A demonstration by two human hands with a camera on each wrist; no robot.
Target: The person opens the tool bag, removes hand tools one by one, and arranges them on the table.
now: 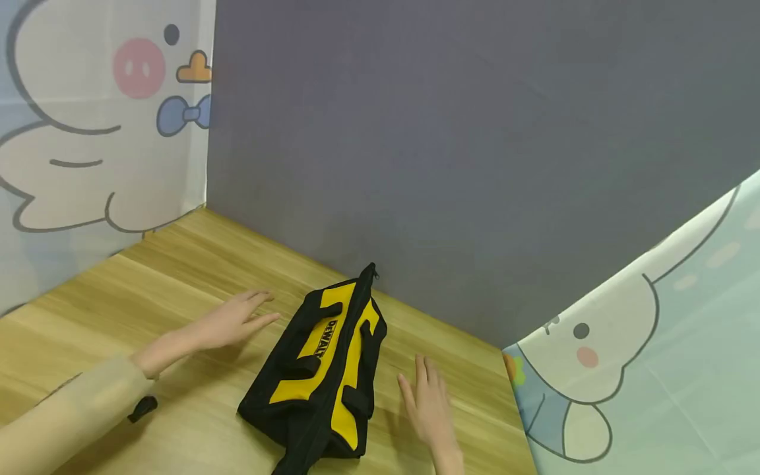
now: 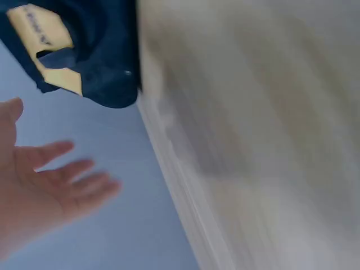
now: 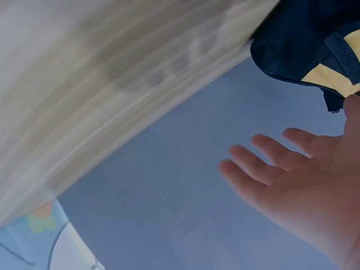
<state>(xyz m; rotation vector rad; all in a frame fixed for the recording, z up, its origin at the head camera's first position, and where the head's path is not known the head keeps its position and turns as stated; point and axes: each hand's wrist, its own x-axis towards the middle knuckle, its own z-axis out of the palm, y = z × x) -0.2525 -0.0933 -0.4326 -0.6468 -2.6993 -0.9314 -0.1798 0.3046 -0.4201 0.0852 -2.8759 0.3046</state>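
A black and yellow zippered tool bag [image 1: 332,356] lies on the wooden table, its zip running lengthwise and its strap handles folded at the sides. To the left of the bag is my left hand [image 1: 234,321], fingers stretched toward it and apart from it in the head view. On the other side, my right hand [image 1: 429,402] is held with straight fingers, a gap between it and the bag. Both wrist views show part of the bag [image 2: 107,62] beyond spread, empty fingers, the right hand [image 3: 304,180] with its palm toward the camera.
The wooden table [image 1: 178,277] ends at a plain grey wall [image 1: 445,165] behind the bag. Cartoon-printed cloth covers the left side [image 1: 65,191] and the right side [image 1: 683,369]. A small black piece [image 1: 142,409] hangs by the left sleeve.
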